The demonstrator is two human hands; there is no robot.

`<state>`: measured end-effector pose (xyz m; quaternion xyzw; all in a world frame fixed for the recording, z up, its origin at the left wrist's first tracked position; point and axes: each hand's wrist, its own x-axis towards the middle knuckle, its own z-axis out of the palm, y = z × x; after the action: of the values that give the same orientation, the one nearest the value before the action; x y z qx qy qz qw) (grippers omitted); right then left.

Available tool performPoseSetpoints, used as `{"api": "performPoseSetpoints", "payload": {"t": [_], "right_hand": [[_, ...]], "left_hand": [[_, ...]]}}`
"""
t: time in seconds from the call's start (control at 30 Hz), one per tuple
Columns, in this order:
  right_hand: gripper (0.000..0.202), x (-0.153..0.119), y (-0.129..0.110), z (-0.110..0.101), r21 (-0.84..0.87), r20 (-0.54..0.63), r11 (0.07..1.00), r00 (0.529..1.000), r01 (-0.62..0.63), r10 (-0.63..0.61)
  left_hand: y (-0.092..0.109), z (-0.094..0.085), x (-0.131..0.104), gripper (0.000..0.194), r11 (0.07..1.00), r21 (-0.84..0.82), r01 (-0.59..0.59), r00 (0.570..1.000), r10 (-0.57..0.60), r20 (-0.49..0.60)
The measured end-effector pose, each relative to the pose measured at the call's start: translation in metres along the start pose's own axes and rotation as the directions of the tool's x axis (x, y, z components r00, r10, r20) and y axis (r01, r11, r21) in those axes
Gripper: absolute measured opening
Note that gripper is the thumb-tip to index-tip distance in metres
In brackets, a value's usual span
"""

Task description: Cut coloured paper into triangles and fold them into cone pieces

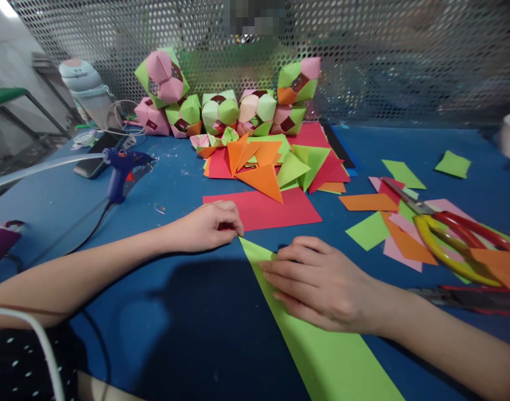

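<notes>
The left hand has its fingers bent together and appears to pinch the narrow tip of the long green paper strip. The right hand lies across this strip, its fingers stretched and its palm down, not gripping it. The green strip rests on the blue surface. Just beyond its tip is a red sheet, which the left hand partly covers. Farther beyond the strip there is a pile of folded paper pieces, and behind them a row of hollow paper shapes, two of which sit on top of others. To the left of the strip, well apart, stand a blue glue gun and a phone. To its right lie paper scraps, scissors and, nearer, a red-handled tool.
</notes>
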<state>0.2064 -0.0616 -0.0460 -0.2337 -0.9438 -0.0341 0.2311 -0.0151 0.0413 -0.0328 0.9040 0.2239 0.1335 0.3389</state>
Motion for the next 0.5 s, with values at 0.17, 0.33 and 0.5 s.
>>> {"api": "performPoseSetpoints", "payload": {"t": [0.17,0.33,0.5], "right_hand": [[0.02,-0.001,0.0,-0.001,0.012,-0.011,1.0,1.0,-0.003,0.003],[0.025,-0.002,-0.001,-0.003,0.034,0.057,0.999,0.998,-0.003,0.001],[0.025,-0.002,-0.001,-0.007,0.044,0.118,0.999,0.993,0.013,-0.018]], "left_hand": [[0.005,0.001,-0.001,0.013,1.0,-0.015,0.017,1.0,-0.018,-0.023],[0.008,0.007,-0.001,0.013,0.996,0.086,0.016,0.999,-0.011,-0.051],[0.009,0.011,-0.001,0.014,0.989,0.14,0.04,0.996,-0.028,-0.084]]}}
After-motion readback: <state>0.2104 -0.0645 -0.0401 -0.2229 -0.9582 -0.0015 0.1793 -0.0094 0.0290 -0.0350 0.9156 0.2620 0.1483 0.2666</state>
